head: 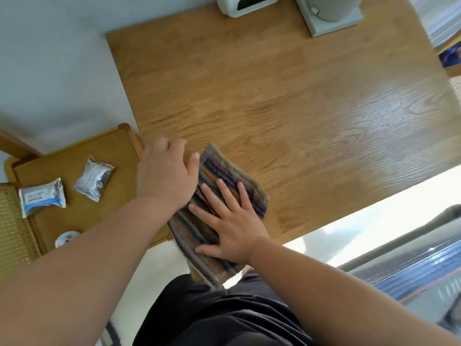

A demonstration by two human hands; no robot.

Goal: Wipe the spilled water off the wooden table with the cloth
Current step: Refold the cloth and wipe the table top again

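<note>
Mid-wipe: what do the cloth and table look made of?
Cloth: seemingly soft woven fabric, matte, with multicoloured stripes and a pale border. Table: wood or wood veneer, going by the grain lines; smooth, probably sealed, since it shows glare.

The wooden table (274, 83) carries a striped cloth (224, 168) at its near left corner, one end hanging over the near edge. Water droplets (381, 121) speckle the right side. At the far edge stand a white device (245, 5) and a grey base (334, 26). Left of the table, a wooden seat (74, 158) holds two foil packets (94, 182) (42, 199) and a small round white thing (66, 238).
</note>
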